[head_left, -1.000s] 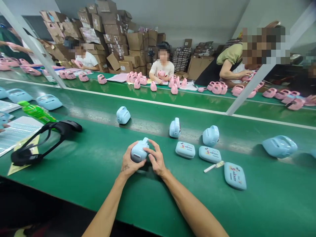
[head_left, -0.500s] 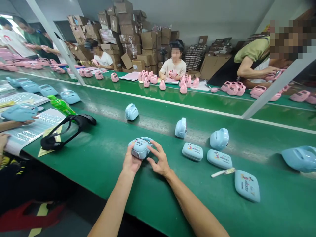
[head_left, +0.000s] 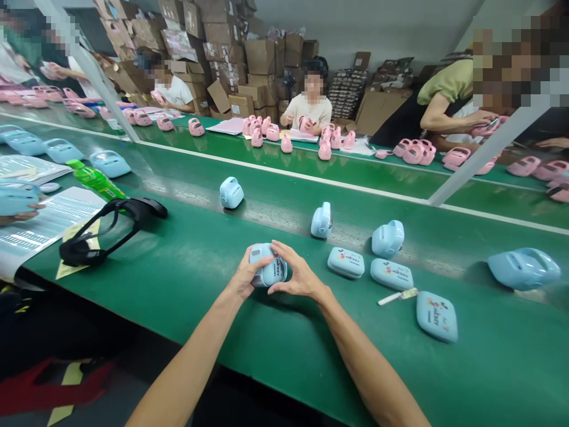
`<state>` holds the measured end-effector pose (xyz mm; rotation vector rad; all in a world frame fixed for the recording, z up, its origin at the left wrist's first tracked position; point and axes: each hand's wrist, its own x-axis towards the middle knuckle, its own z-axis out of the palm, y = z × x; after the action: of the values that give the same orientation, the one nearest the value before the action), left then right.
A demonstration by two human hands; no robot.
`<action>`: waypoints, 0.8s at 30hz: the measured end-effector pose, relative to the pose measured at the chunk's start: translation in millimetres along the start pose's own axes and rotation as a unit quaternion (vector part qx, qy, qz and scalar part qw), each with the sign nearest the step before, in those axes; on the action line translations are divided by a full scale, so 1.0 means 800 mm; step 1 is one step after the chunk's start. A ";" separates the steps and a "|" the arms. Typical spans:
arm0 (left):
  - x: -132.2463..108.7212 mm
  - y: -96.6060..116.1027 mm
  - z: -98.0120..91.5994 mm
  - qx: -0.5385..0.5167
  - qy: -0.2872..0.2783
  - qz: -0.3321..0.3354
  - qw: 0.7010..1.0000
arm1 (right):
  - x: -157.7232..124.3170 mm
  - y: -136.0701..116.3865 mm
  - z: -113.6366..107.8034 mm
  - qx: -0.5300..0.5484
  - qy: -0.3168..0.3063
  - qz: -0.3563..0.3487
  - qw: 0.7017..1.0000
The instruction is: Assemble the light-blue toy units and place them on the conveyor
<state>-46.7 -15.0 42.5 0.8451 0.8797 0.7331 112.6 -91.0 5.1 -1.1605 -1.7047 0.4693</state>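
Observation:
A light blue plastic housing with a Mickey print [head_left: 268, 274] is held just above the green bench. My left hand [head_left: 242, 280] is wrapped round its left side, with the thumb across the front. At its right side, my right hand [head_left: 301, 275] curves round it, fingertips on the top edge and thumb low down. The print now faces right, and a small grey rectangle shows on the top left. To the right lie several flat blue printed cases, among them a nearer one [head_left: 437, 316]. Beside these is a small white stick-like tool [head_left: 397, 296].
Blue handled shells [head_left: 320, 220] stand along the belt [head_left: 284, 222] beyond the bench. At left are a black head strap [head_left: 113, 231], a green bottle [head_left: 95, 179] and printed sheets [head_left: 57, 222]. Co-workers handle pink shells [head_left: 324, 149] across the line, behind white posts.
The housing has been turned so its print faces right instead of up. My right hand has closed in round its right side. The view has shifted slightly.

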 end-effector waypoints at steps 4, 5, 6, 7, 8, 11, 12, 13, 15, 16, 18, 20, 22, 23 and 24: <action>0.002 -0.001 -0.002 0.020 0.006 0.003 1.000 | -0.003 0.006 0.005 -0.002 0.008 0.021 1.000; 0.002 0.000 -0.003 0.025 0.005 0.004 1.000 | -0.003 0.006 0.005 -0.003 0.012 0.020 1.000; 0.002 0.000 -0.003 0.030 0.002 0.005 1.000 | -0.003 0.006 0.005 -0.005 0.016 0.016 1.000; 0.002 0.001 -0.003 0.033 -0.001 0.006 0.999 | -0.004 0.005 0.005 -0.007 0.019 0.011 1.000; 0.002 0.001 -0.003 0.036 -0.004 0.008 0.999 | -0.004 0.004 0.003 -0.011 0.021 0.006 1.000; 0.000 0.001 -0.002 0.036 -0.011 0.009 0.999 | -0.004 0.001 -0.003 -0.029 0.020 0.006 0.999; 0.000 0.001 -0.002 0.037 -0.012 0.008 0.999 | -0.004 0.000 -0.006 -0.035 0.018 0.009 0.999; -0.001 0.001 -0.002 0.037 -0.014 0.008 0.999 | -0.003 -0.002 -0.009 -0.040 0.016 0.012 0.999; -0.002 0.001 -0.002 0.038 -0.017 0.008 0.999 | -0.002 -0.004 -0.013 -0.046 0.011 0.014 0.999; -0.002 0.001 -0.001 0.039 -0.019 0.006 0.999 | -0.001 -0.004 -0.015 -0.048 0.007 0.015 0.999; -0.003 0.002 -0.001 0.041 -0.022 0.001 0.999 | 0.000 -0.006 -0.017 -0.050 0.001 0.020 0.999; -0.003 0.004 0.000 0.045 -0.023 -0.005 0.999 | 0.001 -0.007 -0.018 -0.048 -0.001 0.026 0.999; -0.004 0.005 0.001 0.045 -0.025 -0.011 0.999 | 0.002 -0.007 -0.017 -0.039 0.001 0.029 0.999; -0.004 0.005 0.002 0.043 -0.024 -0.011 0.999 | 0.002 -0.007 -0.016 -0.032 0.004 0.030 0.999; -0.004 0.005 0.002 0.039 -0.024 -0.011 0.999 | 0.003 -0.006 -0.014 -0.025 0.007 0.032 0.999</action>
<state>-47.6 -16.0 47.6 0.9174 0.8778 0.6592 120.2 -93.7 14.9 -1.2539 -1.6798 0.4584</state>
